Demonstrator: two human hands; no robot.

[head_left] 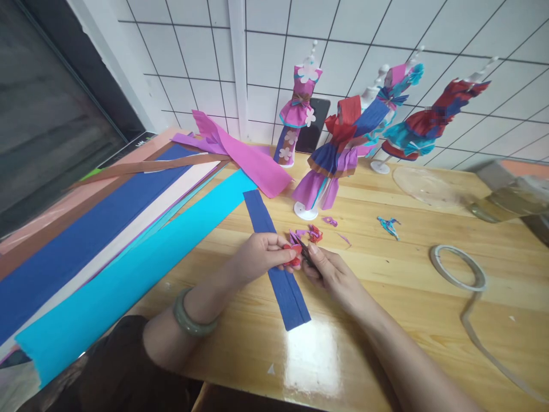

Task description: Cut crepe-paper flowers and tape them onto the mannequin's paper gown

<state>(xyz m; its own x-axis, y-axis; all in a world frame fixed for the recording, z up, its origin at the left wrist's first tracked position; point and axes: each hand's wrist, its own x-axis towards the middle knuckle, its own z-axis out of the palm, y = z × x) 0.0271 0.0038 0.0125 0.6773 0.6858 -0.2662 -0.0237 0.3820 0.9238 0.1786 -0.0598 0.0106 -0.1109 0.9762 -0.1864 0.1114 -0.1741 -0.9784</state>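
Observation:
My left hand (265, 252) pinches a small folded piece of red and pink crepe paper (293, 256) between thumb and fingers. In my right hand (328, 266) is a pair of dark scissors (307, 252), closed in by the fingers, with the blades at the paper's edge. Beneath both hands a dark blue crepe paper strip (291, 303) lies flat on the wooden table (364, 332). Just beyond my fingers are red and purple paper scraps (315, 233). Behind them stands a small dress form in a red, blue and purple paper dress (328, 160).
Long crepe paper sheets, a bright blue one (141, 269) foremost, cover the left side. More dressed forms (300, 103) stand by the tiled wall, near a phone (315, 123). A tape roll (458, 268) and a glass jar (510, 197) are at right.

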